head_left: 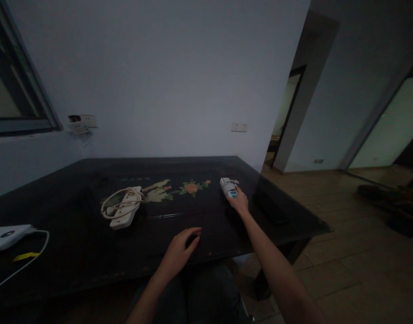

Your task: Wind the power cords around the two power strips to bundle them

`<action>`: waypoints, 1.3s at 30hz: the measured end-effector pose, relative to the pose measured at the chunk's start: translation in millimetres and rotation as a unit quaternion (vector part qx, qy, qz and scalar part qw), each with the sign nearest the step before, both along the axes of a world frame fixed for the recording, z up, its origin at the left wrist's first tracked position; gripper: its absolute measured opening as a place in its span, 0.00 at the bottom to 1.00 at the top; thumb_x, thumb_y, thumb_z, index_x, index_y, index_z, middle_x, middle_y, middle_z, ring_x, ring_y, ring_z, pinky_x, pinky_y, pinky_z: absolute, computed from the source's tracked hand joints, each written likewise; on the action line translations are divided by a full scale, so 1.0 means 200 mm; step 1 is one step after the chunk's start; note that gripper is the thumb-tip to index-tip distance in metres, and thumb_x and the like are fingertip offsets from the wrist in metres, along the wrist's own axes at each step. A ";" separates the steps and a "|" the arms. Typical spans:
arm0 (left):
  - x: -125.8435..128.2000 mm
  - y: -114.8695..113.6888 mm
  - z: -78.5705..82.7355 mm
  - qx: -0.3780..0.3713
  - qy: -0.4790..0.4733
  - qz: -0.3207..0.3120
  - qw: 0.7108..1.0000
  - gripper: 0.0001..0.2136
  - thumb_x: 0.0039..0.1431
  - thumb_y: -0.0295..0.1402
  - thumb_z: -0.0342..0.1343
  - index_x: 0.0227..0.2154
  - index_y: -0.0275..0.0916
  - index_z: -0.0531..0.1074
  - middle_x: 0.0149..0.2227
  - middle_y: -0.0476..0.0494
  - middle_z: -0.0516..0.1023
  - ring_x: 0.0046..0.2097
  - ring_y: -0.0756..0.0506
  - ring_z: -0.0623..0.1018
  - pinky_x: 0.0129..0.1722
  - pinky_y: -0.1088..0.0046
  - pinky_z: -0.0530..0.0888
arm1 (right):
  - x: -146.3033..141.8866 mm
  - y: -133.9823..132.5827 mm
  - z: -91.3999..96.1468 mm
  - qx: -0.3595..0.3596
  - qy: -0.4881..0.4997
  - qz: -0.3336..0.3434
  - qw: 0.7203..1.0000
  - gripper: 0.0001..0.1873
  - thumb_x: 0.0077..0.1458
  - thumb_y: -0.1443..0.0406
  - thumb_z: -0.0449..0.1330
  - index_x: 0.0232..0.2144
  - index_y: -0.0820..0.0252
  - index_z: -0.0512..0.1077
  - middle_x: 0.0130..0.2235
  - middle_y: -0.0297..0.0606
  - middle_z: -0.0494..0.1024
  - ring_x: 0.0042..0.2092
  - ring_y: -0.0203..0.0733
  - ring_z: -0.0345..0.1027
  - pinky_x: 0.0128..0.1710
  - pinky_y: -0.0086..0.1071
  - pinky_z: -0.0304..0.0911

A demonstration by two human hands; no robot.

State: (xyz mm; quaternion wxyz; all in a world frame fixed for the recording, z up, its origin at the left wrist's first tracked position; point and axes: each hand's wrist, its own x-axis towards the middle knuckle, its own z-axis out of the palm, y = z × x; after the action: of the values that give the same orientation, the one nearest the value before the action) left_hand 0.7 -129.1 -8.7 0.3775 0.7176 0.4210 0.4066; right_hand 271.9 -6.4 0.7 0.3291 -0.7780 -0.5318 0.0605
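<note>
While right hand (240,203) clasps near end of cord-wrapped power strip (226,185), right of frame center on dark table (74,252), right arm stretches diagonally up from lower right. Left hand (179,248), lower center, hangs bent at table's near edge, thumb and fingers curved, parted; forearm slants up from bottom edge. Second strip (128,208), cord looped over it, lies left of center.

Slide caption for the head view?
Right hand holding cord-wrapped white device; left hand near front of dark table; power strip at left.
</note>
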 end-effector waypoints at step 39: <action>0.01 0.01 -0.03 0.019 0.088 0.000 0.996 0.16 0.61 0.40 0.49 0.47 0.40 0.72 0.44 0.43 0.80 0.48 0.43 0.77 0.51 0.67 0.70 | 0.04 -0.01 -0.04 -0.017 -0.081 -0.048 0.995 0.33 0.54 0.61 0.58 0.61 0.56 0.56 0.54 0.46 0.68 0.54 0.49 0.63 0.46 0.35 0.62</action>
State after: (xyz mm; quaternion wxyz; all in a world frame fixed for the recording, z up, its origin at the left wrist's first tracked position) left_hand 1.8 -126.8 -14.6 0.3254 0.7575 0.4450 0.3497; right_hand 279.0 -7.7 -7.6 0.2745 -0.8104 -0.5176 -0.0095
